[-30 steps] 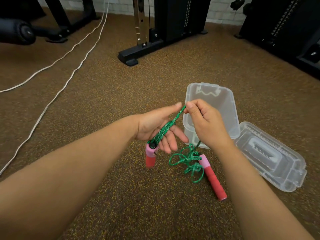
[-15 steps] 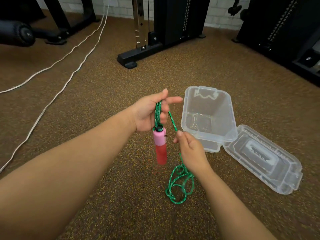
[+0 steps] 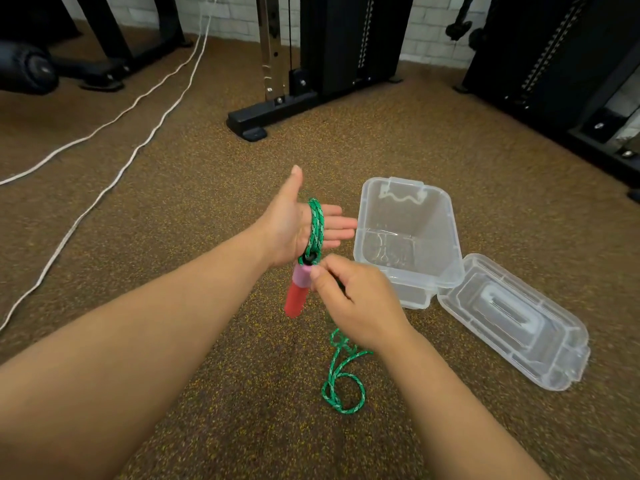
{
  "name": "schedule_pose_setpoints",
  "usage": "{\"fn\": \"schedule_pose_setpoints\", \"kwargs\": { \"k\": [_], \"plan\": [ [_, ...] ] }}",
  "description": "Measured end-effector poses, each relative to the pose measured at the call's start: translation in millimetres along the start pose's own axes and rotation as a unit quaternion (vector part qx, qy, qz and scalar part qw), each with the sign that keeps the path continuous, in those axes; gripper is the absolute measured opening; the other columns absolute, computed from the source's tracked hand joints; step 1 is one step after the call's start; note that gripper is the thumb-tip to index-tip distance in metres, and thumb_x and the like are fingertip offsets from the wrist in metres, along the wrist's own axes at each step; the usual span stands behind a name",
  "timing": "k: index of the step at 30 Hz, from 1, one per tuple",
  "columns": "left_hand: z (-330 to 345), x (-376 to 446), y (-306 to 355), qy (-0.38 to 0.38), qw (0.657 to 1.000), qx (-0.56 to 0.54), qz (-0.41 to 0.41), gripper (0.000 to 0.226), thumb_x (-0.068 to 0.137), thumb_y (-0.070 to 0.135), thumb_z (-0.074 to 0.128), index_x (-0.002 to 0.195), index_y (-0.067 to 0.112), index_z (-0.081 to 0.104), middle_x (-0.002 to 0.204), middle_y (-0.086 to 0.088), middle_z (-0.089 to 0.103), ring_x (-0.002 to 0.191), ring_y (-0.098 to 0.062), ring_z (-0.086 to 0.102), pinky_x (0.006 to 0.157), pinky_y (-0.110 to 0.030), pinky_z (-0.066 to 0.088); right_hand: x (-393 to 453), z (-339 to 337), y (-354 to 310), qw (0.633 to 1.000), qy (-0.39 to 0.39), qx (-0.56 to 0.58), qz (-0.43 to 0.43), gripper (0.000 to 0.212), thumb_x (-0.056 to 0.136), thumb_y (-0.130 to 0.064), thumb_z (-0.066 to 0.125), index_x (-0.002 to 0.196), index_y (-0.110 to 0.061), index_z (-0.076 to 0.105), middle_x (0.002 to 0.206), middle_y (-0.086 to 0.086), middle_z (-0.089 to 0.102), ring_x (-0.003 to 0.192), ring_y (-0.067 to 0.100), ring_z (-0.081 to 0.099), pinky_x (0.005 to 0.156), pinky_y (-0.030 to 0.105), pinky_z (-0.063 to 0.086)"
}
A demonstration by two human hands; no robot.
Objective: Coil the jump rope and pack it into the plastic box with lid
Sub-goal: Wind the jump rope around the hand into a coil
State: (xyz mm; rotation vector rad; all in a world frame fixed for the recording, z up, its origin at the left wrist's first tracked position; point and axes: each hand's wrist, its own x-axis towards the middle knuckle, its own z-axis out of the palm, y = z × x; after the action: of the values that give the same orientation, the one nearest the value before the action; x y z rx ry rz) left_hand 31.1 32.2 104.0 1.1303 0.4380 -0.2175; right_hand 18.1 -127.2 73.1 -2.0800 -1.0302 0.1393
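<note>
The rope [image 3: 317, 223] is green, flecked with white and darker green in a braided pattern. Its handle [image 3: 297, 289] is pink at the top and red below, with a black cap. The box [image 3: 446, 244] and lid [image 3: 512, 320] are clear plastic. The floor [image 3: 207, 188] is brown, speckled yellow. Two white cables [image 3: 114, 133] cross it. The machines [image 3: 346, 39] are black, the brick wall [image 3: 429, 46] white.

Gym — weight-stack machines [image 3: 346, 43], rubber floor [image 3: 173, 202]
</note>
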Motion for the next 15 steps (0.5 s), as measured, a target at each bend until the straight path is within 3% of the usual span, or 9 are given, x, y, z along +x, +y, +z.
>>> {"fn": "schedule_pose_setpoints", "kwargs": {
  "k": [3,5,7,8,11,15],
  "plan": [
    [2,-5,-2,-0.032,0.997,0.049,-0.041,0.107,0.081,0.079,0.0,0.124,-0.004,0.054,0.103,-0.021,0.071,0.093,-0.027,0.071,0.079,-0.034,0.053,8,-8,-2,1.0,0.015,0.025,-0.007,0.023,0.086,-0.037,0.045,0.073,-0.022,0.057,0.057,-0.008,0.053,0.053,0.009,0.044,0.052,0.035,0.039],
    [4,-10,-4,-0.053,0.992,0.104,-0.052,0.108,0.08,0.078,-0.005,0.092,0.002,0.071,0.073,-0.014,0.071,0.067,-0.022,0.07,0.066,-0.026,0.05,14,-17,-2,0.998,0.033,0.051,-0.004,0.024,0.083,-0.038,0.044,0.077,-0.02,0.058,0.06,-0.004,0.057,0.053,0.011,0.046,0.053,0.04,0.045],
    [4,-13,-7,-0.08,0.986,0.13,-0.06,0.105,0.08,0.077,-0.007,0.061,0.005,0.067,0.058,-0.012,0.063,0.054,-0.021,0.062,0.058,-0.021,0.049,20,-27,1,0.996,0.059,0.065,-0.001,0.022,0.084,-0.038,0.046,0.078,-0.022,0.06,0.058,-0.004,0.06,0.054,0.012,0.051,0.056,0.04,0.048],
    [4,-13,-9,-0.097,0.983,0.14,-0.067,0.106,0.079,0.078,-0.007,0.063,0.003,0.067,0.062,-0.015,0.065,0.058,-0.024,0.064,0.061,-0.024,0.051,22,-32,3,0.995,0.072,0.063,-0.003,0.022,0.085,-0.038,0.048,0.078,-0.023,0.062,0.058,-0.005,0.061,0.055,0.011,0.054,0.057,0.038,0.048],
    [1,-13,-10,-0.137,0.965,0.201,-0.096,0.115,0.074,0.081,-0.01,0.094,0.0,0.069,0.078,-0.022,0.071,0.07,-0.031,0.069,0.075,-0.035,0.05,27,-43,14,0.994,0.095,0.049,-0.001,0.021,0.088,-0.043,0.05,0.08,-0.027,0.061,0.052,-0.013,0.054,0.05,0.005,0.047,0.054,0.032,0.042],
    [1,-16,-6,-0.182,0.948,0.224,-0.136,0.124,0.07,0.083,-0.012,0.111,-0.007,0.063,0.072,-0.02,0.071,0.062,-0.027,0.069,0.067,-0.031,0.052,32,-44,25,0.994,0.099,0.038,0.016,0.022,0.093,-0.044,0.048,0.075,-0.034,0.058,0.053,-0.022,0.053,0.048,0.004,0.044,0.053,0.033,0.038]
  ]
}}
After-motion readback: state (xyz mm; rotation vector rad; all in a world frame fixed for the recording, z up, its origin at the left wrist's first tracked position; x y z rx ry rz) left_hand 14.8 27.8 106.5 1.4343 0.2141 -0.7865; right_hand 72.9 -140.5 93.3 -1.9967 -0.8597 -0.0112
